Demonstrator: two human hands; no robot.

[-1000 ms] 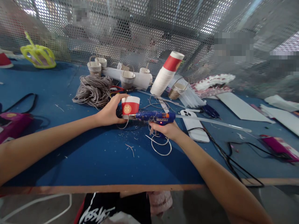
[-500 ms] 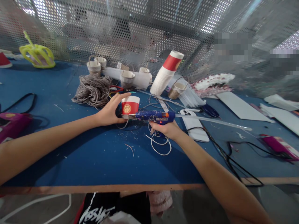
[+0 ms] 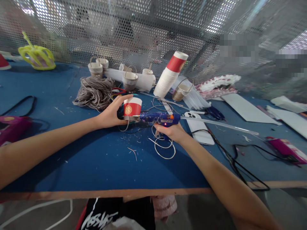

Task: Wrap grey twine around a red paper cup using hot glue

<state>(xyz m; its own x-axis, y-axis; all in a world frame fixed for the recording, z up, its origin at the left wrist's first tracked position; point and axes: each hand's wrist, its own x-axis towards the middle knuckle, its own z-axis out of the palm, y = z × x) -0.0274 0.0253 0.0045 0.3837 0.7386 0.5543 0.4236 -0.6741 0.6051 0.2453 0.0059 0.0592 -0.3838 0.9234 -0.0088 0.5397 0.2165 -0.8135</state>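
A red and white paper cup (image 3: 133,107) with a gold emblem is held between the thumb and fingers of my left hand (image 3: 112,112). My right hand (image 3: 173,130) is wrapped round a blue hot glue gun (image 3: 159,118), its small red light lit. The gun's metal nozzle is close against the cup's lower edge; whether it touches, I cannot tell. A clear glue stick (image 3: 217,124) sticks out of the gun's back end. Thin cord (image 3: 125,127) hangs from the cup's bottom, and more white cord (image 3: 165,152) lies looped below the gun.
Behind the cup lie a bundle of grey cord (image 3: 94,92), cord-wrapped small buckets (image 3: 130,80) and a leaning stack of paper cups (image 3: 166,80). To the right are a white phone (image 3: 200,131) and black cables (image 3: 225,151). A purple pouch (image 3: 13,127) sits at left.
The cup has tilted and shifted slightly left in my left hand. The glue gun's nozzle stays at its lower edge, and my right hand has barely moved.
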